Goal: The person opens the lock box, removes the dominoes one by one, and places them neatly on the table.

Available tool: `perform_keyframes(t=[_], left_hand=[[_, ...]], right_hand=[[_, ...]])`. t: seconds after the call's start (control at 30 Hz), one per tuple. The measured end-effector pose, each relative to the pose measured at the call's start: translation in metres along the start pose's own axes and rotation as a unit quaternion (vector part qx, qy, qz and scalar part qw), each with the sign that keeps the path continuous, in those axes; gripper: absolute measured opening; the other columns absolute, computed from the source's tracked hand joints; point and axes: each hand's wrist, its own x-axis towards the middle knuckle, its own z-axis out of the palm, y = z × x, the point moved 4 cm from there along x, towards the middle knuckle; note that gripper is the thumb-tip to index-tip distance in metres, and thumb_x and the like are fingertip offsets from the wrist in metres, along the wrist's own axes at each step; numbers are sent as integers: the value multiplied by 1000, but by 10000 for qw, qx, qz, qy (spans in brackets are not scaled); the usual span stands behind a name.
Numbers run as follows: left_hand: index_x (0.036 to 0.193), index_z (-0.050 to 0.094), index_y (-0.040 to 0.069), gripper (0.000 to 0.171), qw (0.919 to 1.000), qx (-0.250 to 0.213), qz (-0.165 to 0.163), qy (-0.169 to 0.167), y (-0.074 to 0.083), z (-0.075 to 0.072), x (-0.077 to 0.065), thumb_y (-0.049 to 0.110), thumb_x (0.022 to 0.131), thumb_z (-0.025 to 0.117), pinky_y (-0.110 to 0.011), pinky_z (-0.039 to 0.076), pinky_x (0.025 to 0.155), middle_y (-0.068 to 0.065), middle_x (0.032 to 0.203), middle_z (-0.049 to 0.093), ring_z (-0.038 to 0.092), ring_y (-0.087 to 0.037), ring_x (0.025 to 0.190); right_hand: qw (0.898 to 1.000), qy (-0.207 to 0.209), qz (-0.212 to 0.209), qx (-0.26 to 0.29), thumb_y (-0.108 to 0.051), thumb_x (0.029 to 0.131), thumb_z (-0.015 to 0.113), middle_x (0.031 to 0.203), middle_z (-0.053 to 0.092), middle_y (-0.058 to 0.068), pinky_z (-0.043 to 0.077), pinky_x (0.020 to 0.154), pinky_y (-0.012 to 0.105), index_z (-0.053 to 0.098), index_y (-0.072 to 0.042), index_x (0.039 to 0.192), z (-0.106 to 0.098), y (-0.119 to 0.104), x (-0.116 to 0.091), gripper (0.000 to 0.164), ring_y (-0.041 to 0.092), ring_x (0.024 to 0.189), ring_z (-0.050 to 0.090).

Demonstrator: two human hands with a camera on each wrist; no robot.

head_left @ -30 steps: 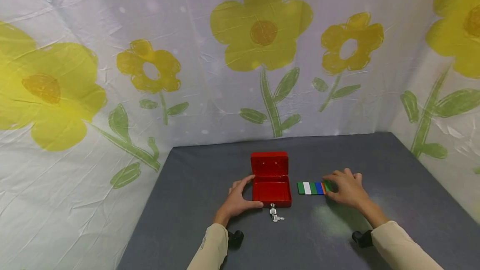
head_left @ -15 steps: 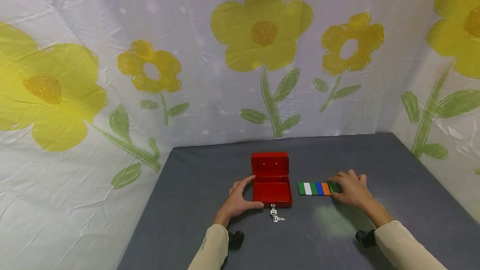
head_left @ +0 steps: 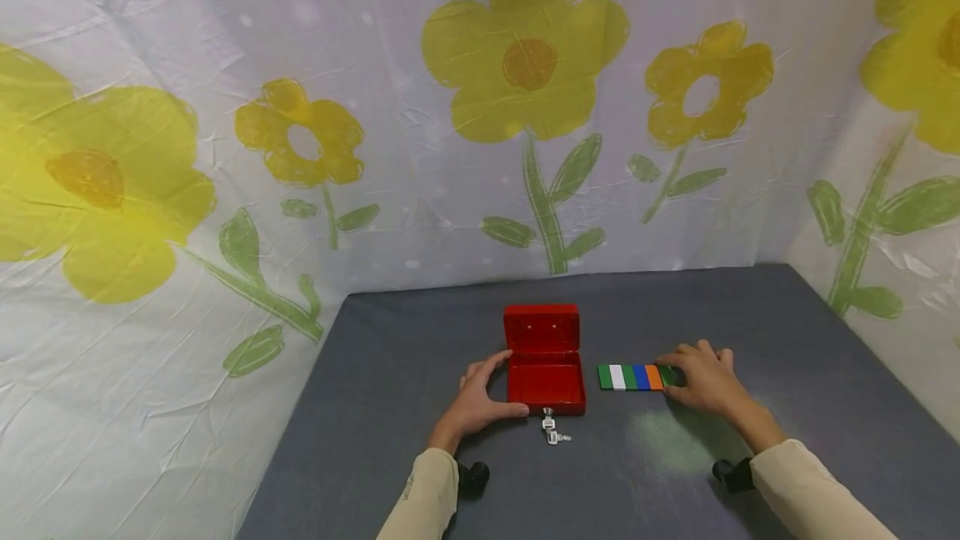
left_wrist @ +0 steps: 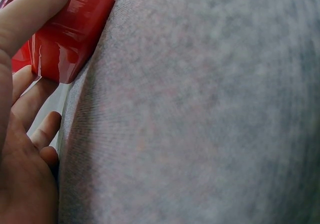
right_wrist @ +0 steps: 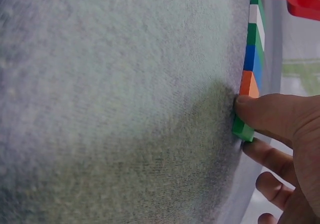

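A red cash box [head_left: 546,382] stands with its lid [head_left: 542,327] raised, its tray showing nothing inside. My left hand [head_left: 474,402] holds the box at its left end, thumb at the front corner and fingertips toward the back. To the right of the box, flat blocks lie side by side in a straight row: green, white [head_left: 617,377], green, blue [head_left: 641,377], orange [head_left: 655,377] and green. With thumb and fingers my right hand [head_left: 703,380] pinches the green block [right_wrist: 243,129] at the row's right end, right beside the orange one.
Keys [head_left: 552,437] hang from the lock at the box's front and lie on the dark grey tabletop [head_left: 585,490]. Behind the table hangs a white cloth [head_left: 420,223] printed with yellow flowers.
My right hand has shifted slightly right along the row, so the orange block now shows fully. The left hand stays at the cash box.
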Motion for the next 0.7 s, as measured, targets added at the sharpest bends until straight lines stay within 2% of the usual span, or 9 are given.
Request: perform_keyframes(t=[0.5,0.7], left_hand=[[151,42,43,96,10000,8,-62,-1,-1,-4,-4,50,69,91,-68,36,111,-9,156,38,33,-33,142],[153,41,39,100,10000,-73,60,-25,-4,-3,-4,49,68,92,-68,33,112,-5,157,40,32,-33,144]], right_hand=[[9998,-156,-72,63,-22,79,86,113,67,14,13,71,41,74,-10,121,1,-4,-1,46,21,85,39],[9994,25,-46,349,-21,81,84,122,67,18,14,70,40,70,-8,127,-4,-6,-5,51,23,90,43]])
